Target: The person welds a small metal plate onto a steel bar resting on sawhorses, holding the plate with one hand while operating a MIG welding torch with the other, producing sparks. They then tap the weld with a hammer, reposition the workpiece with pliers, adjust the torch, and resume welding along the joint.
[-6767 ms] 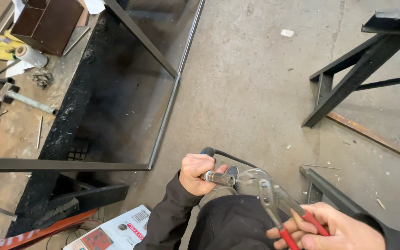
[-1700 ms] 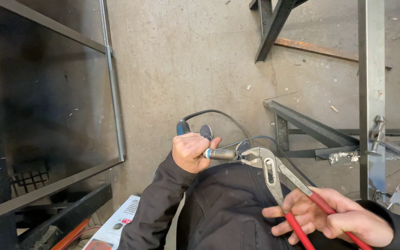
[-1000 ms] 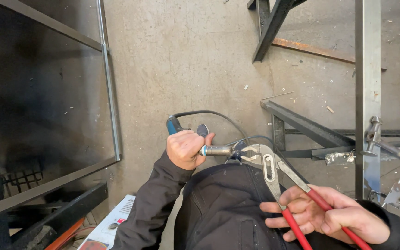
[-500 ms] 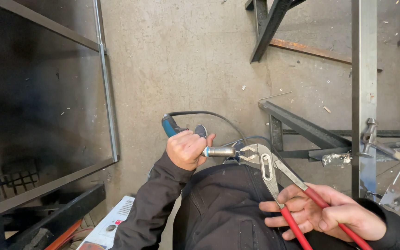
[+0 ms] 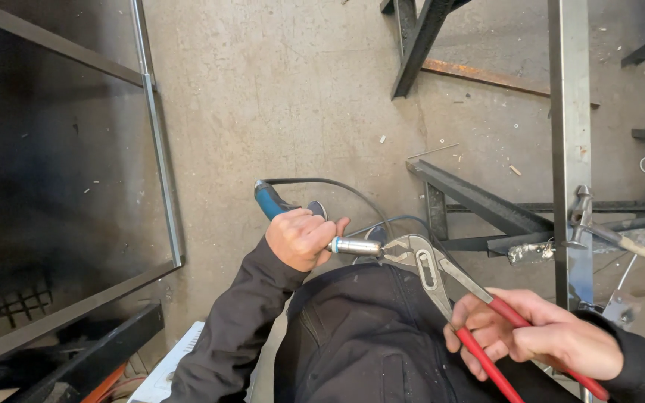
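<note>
The person is looking down at their own lap, above a grey concrete floor [image 5: 278, 89]. The left hand [image 5: 301, 239] is wrapped tight around a torch [image 5: 269, 201] with a blue handle. A black cable [image 5: 337, 183] loops away from the far end of the handle. A shiny metal tip [image 5: 357, 246] pokes out of the fist toward the right.

The right hand [image 5: 539, 339] is closed around the two red handles of big pliers [image 5: 427, 265]. The jaws of the pliers meet the end of the metal tip, just above the dark trousers [image 5: 360, 336]. I cannot tell how hard they bite.

It looks like the pliers are working on the tip while the left hand keeps the torch from moving. Any twist or pull here would need the left hand to hold firm and the red handles to be squeezed well.

On the right stands a steel bar [image 5: 569, 112] with a hammer [image 5: 621, 240] lying by it. On the left is a thin metal frame [image 5: 158, 149].
</note>
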